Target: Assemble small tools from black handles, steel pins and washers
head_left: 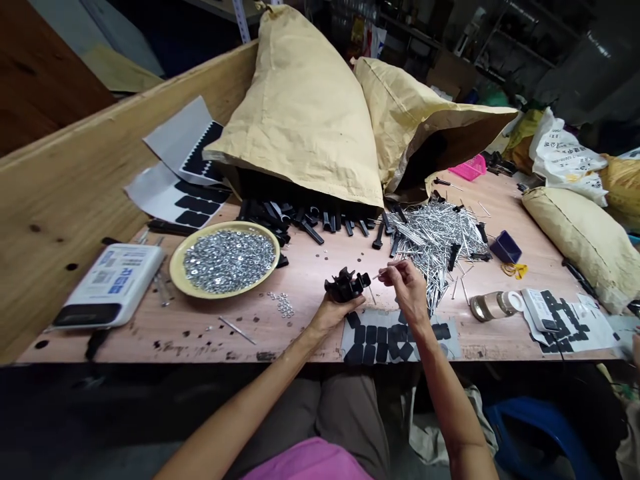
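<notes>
**L hand:** our L hand (340, 313) palm-up, cupping a ribbed black plastic fitting (346, 285); fingers curled round its underside, mostly hidden, exact grip can't tell.
**R hand:** our R hand (407, 290) just beside it; thumb + index pressed together, pinching a thin steel pin (383, 271), other fingers loosely curled.
**Fitting location:** held in the air over table's front edge, pin tip near it, above a sheet of matte black foam pads (385, 340).
**Tabletop:** pale, scuffed plywood (280, 333) w/ dark marks; a lone steel rod (237, 330) lies on it, L of hands.
**Left side:** yellow-rimmed plate (173, 267) heaped w/ shiny washers (227, 261), few loose washers (281, 304) nearby; white carton (107, 285) beyond.
**Right side:** glass jar (493, 305), printed sheet w/ black pads (565, 327), small blue box (506, 247).
**Mid-table:** tangled heap of bright steel pins (430, 247), matte black plastic pieces (305, 223) spilling from under sack.
**Far:** creased kraft-paper sacks (300, 113), pink tray (467, 167), crinkled white plastic bag (565, 157).
</notes>
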A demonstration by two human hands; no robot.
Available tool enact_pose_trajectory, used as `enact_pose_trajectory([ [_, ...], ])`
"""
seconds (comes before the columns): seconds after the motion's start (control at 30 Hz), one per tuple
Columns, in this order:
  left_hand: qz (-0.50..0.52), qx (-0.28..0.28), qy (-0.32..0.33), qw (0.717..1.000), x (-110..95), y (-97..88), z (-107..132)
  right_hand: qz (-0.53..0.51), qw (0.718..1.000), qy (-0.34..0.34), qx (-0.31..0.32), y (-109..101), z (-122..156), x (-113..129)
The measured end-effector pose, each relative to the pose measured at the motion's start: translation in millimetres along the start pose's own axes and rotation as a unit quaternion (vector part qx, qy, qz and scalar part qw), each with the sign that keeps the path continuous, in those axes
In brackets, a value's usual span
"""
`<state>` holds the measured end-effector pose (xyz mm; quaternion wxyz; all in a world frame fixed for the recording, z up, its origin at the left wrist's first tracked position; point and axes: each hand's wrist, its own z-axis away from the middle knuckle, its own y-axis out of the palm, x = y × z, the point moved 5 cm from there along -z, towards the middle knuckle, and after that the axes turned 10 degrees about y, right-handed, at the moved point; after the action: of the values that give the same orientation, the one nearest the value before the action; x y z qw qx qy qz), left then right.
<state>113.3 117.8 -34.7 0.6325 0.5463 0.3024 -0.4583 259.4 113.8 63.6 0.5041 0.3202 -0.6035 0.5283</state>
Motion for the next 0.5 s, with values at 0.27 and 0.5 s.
enact_pose_trajectory([
  [0.27,0.02,0.022,0.006,1.0,1.9,5.7,-3.2,0.103,0.989,-0.106,0.023,11.4,3.9,0.6],
  [0.5,-0.04,0.023,0.048,0.998,-17.3,-8.1,2.1,0.192,0.98,-0.005,0.052,14.0,-9.7,-16.7],
])
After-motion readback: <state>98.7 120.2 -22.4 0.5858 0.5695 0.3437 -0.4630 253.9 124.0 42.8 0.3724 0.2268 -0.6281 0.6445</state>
